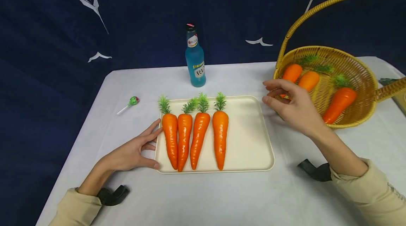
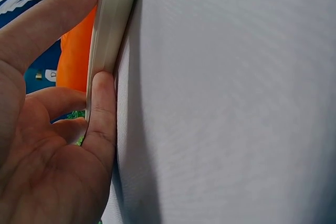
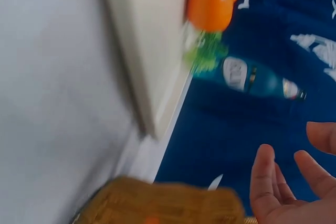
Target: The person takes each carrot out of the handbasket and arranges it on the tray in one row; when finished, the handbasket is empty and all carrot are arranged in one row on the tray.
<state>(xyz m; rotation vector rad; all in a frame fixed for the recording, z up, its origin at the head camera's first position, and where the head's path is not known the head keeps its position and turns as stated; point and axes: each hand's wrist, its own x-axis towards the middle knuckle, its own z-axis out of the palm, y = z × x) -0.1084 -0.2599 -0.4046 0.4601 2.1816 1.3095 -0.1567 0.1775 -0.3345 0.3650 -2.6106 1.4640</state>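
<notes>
Several carrots [image 1: 220,138] with green tops lie side by side on a cream tray [image 1: 247,134], toward its left half. My left hand [image 1: 134,150] rests against the tray's left edge, its fingers spread along the rim and the thumb near the front corner. In the left wrist view, fingertips [image 2: 104,85] touch the tray's side wall. Between the tray and a wicker basket [image 1: 364,102], my right hand [image 1: 293,104] hovers with relaxed fingers and nothing in them. Three carrots [image 1: 339,104] show in the basket, one partly behind the hand.
A blue bottle [image 1: 195,62] stands behind the tray. To the left lies a lollipop [image 1: 130,104] with a green wrapper. The basket's tall handle [image 1: 295,25] arches above it. A dark green object [image 1: 387,81] lies at the far right, partly hidden by the handle.
</notes>
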